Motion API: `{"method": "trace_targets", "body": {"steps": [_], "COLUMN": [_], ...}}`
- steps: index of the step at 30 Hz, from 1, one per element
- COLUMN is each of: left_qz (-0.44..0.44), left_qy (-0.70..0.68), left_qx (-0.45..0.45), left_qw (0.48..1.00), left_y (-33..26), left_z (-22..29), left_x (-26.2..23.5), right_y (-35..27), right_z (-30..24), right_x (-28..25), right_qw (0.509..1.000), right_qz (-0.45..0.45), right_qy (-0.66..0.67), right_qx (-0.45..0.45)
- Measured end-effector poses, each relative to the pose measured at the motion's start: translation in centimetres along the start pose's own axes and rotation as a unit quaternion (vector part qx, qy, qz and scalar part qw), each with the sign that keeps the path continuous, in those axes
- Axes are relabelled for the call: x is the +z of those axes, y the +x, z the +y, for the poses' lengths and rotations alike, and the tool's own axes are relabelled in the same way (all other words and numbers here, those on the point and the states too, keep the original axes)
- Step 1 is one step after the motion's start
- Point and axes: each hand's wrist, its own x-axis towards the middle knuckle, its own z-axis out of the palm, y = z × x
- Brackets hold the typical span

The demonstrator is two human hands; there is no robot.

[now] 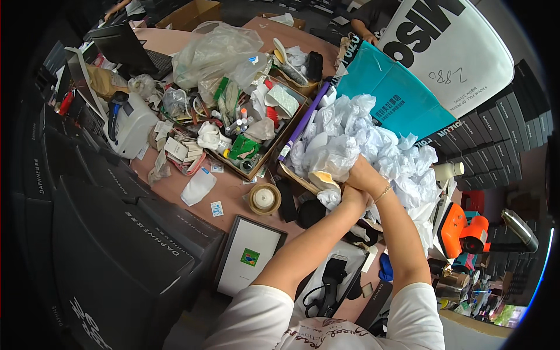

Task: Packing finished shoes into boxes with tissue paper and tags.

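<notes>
Just beyond the open box (352, 263), the left hand (352, 196) and right hand (364, 175) meet at the crumpled white wrapping (379, 143) before the teal flap (388, 87), fingers hidden, so opening and grip I cannot tell, and hasty pulling could spill it.

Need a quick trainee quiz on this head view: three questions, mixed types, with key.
1. Fill in: the thin, gold-coloured bracelet circles the ___ wrist.
2. True or false: the open black laptop stands to the right of the heap of crumpled white wrapping.
3. Directly behind the heap, the flat cardboard panel is: A red; B teal; C yellow.

Key:
1. right (the right hand touches the heap)
2. false; it stands to the left
3. B
</notes>
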Motion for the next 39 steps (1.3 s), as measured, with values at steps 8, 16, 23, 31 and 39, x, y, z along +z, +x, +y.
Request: {"method": "trace_targets", "body": {"steps": [8, 16, 23, 31, 39], "left_qz": [-0.180, -0.005, -0.037, -0.069, -0.092], "left_qy": [-0.170, -0.082, -0.116, -0.133, -0.104], "left_qx": [-0.050, -0.051, -0.015, -0.006, -0.008], "left_qw": [0.968, 0.995, 0.992, 0.989, 0.990], "left_y": [1.2, 0.9, 0.1, -0.5, -0.5], "left_z": [0.5, -0.1, -0.6, 0.1, -0.3], "left_x": [-7.0, 2.1, 0.1, -0.2, -2.5], "right_y": [-1.5, 5.6, 4.9, 5.2, 5.2], "right_z": [-3.7, -15.8, -5.1, -5.2, -3.4], "right_x": [-3.8, -9.2, 2.2, 1.6, 4.2], "right_qw": [0.981, 0.978, 0.982, 0.982, 0.988], "right_qz": [-0.081, 0.167, -0.098, -0.027, -0.102], "right_qy": [-0.172, -0.038, -0.162, -0.058, -0.094], "right_qx": [0.033, -0.116, 0.005, 0.176, 0.074]}}
